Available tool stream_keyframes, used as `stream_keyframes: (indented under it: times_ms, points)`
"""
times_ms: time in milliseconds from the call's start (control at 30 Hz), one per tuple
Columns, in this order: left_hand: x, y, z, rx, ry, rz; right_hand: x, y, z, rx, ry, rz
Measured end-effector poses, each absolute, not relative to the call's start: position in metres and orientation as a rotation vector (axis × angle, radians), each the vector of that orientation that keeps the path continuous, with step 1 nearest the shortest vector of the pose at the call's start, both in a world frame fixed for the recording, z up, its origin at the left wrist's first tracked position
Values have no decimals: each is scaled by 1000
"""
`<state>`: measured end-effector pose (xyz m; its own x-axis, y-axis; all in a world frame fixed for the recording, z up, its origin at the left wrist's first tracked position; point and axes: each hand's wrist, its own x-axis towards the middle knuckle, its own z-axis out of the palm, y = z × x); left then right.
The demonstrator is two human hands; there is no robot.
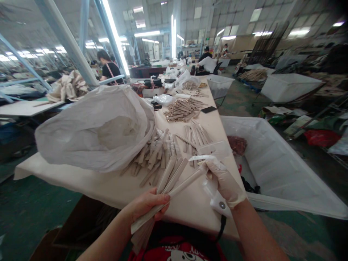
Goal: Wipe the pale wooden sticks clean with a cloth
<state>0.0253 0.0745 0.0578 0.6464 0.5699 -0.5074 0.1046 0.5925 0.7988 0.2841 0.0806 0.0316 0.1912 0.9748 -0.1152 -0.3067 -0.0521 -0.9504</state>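
My left hand (152, 204) is closed around a fanned bundle of flat beige fabric straps (169, 177). One strap slants up to the right out of the bundle. Its far end is at the fingertips of my right hand (223, 179), which wears a thin white glove and is closed on it. Below that palm sits a white corded handheld device (219, 203); its exact kind and how it is gripped cannot be made out. A thin white piece (201, 157) juts left from the gloved fingers. More beige straps (150, 156) lie in a pile beyond my left hand.
A large white plastic bag (95, 127) stands open on the table (108, 181), at the left. Further back are another strap bundle (195, 134), a pile of straps with metal fittings (182, 108) and a dark flat object (208, 109). A white bin (282, 163) adjoins the right edge.
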Motion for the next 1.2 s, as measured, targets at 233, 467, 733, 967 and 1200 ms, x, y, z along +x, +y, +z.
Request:
stream_keyframes:
  times_ms: [233, 467, 733, 967, 1200]
  points:
    - [30, 77, 62, 1199, 1012, 338, 265, 73, 36, -1297, -981, 1173]
    - [53, 86, 34, 1258, 976, 455, 217, 61, 24, -1180, -854, 1536]
    - [47, 86, 31, 1232, 1142, 577, 217, 67, 25, -1096, -809, 1577]
    - [57, 81, 25, 1310, 1235, 587, 228, 81, 14, -1235, -402, 1279]
    - [72, 83, 27, 1363, 1188, 621, 221, 81, 6, -1079, -361, 1399]
